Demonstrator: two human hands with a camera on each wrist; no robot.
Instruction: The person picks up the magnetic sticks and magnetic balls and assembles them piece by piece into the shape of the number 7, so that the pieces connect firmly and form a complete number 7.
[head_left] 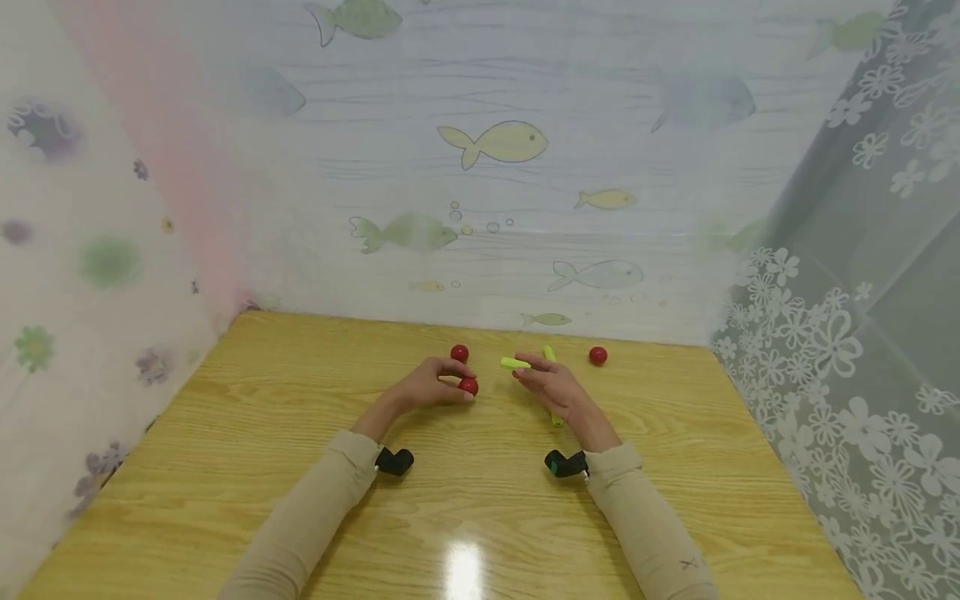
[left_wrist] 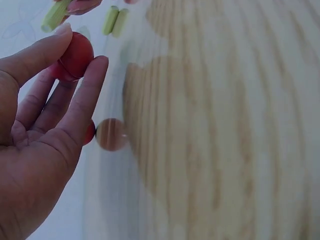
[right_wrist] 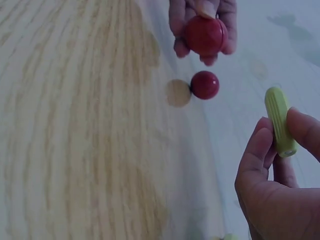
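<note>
My left hand (head_left: pixel 429 387) pinches a red ball (head_left: pixel 468 387) between thumb and fingertips. A seam line runs round that ball (left_wrist: pixel 77 56) in the left wrist view. To its right, my right hand (head_left: pixel 557 392) pinches a short yellow-green ribbed stick (head_left: pixel 515 363) between thumb and fingers. Fine lengthwise grooves show on the stick (right_wrist: pixel 280 122) in the right wrist view. The ball and the stick are apart, both held off the table. Just beyond the left hand, a second red ball (head_left: pixel 460 353) rests on the table.
A third red ball (head_left: pixel 597 356) lies at the back right of the wood-grain table (head_left: pixel 465 483). Two more yellow-green pieces show near the right hand, one stick (head_left: pixel 550 353) behind it and one stick end (head_left: pixel 557 420) below. A fish-patterned curtain (head_left: pixel 495 275) stands along the back edge.
</note>
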